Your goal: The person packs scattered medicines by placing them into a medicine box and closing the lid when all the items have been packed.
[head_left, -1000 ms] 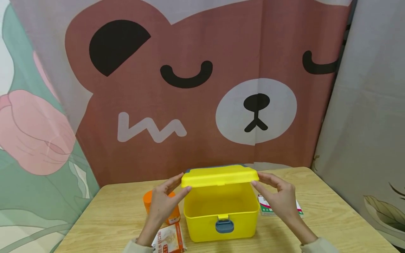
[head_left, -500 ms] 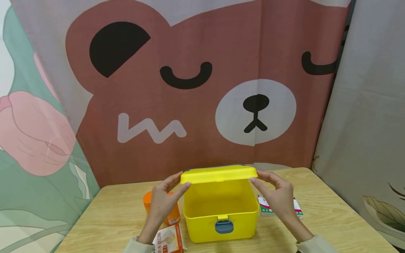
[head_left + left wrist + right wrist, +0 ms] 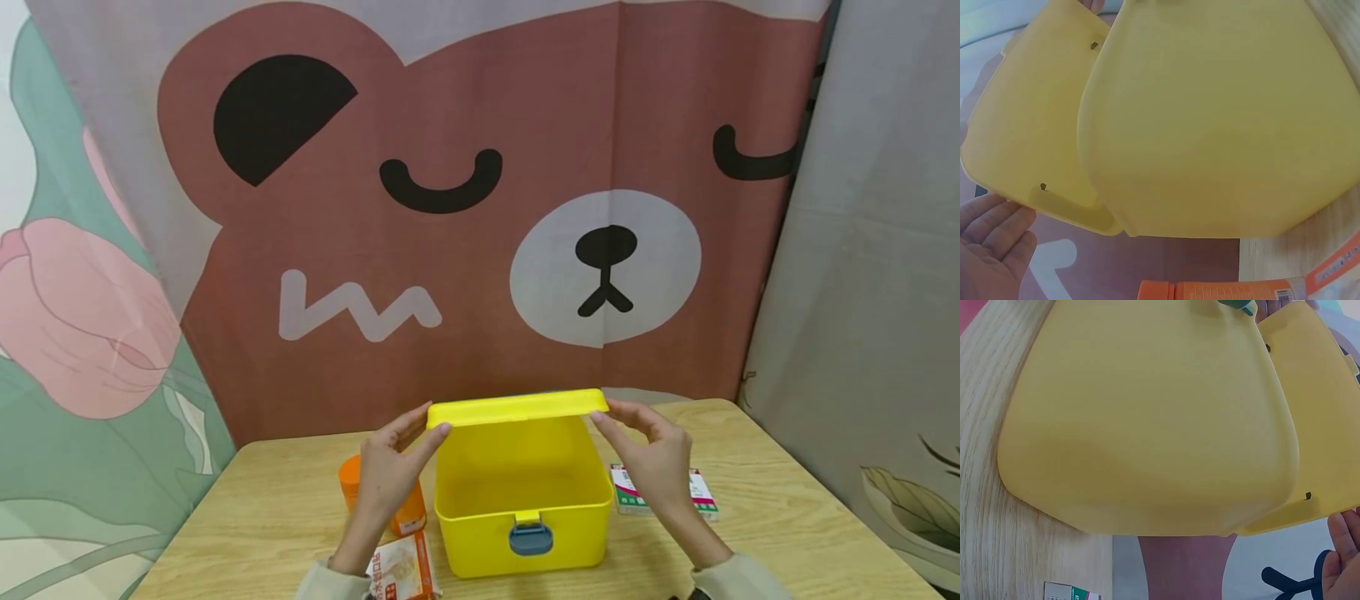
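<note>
Yellow lid (image 3: 517,409), tilted up: your left hand (image 3: 390,462) and right hand (image 3: 660,458) pinch its opposite ends, the box (image 3: 472,540) sits between your hands, an orange bottle (image 3: 411,507) partly behind the left.

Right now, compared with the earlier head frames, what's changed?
The yellow lid has swung further up and back, the left hand and right hand rising slightly with it. Neither let go of its corners. Unmoved: the yellow box, orange bottle, orange-and-white pack and green-and-white pack.
</note>
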